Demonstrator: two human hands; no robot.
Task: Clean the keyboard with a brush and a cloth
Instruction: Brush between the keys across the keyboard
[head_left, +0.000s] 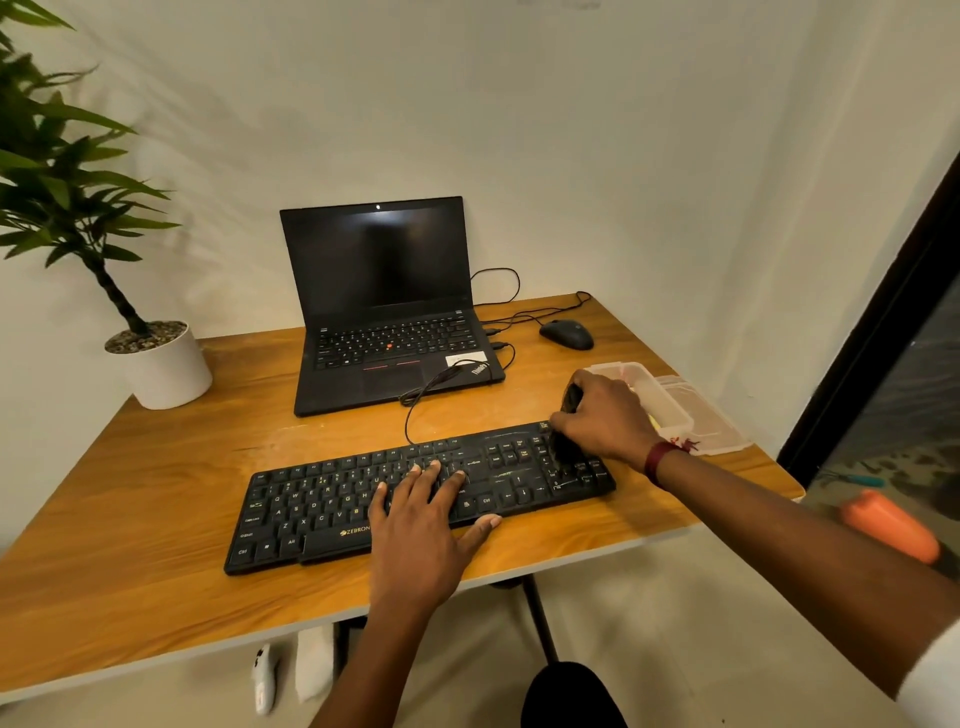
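1. Keyboard (322, 514), black, lies across the near middle of the wooden counter (156, 519). Its cable loops back over the open laptop (384, 312) behind it.
2. Left grip (421, 519) lies flat on the keys right of centre, with fingers straight and spread and the thumb at the front edge, holding nothing.
3. Right grip (608, 415) curls round a dark brush (565, 448), whose bristles touch the number pad at the keyboard's right end.
4. Clear plastic box (670, 410) stands just beside that grip. A mouse (566, 334) lies further back, and a potted plant (166, 369) stands at the left.
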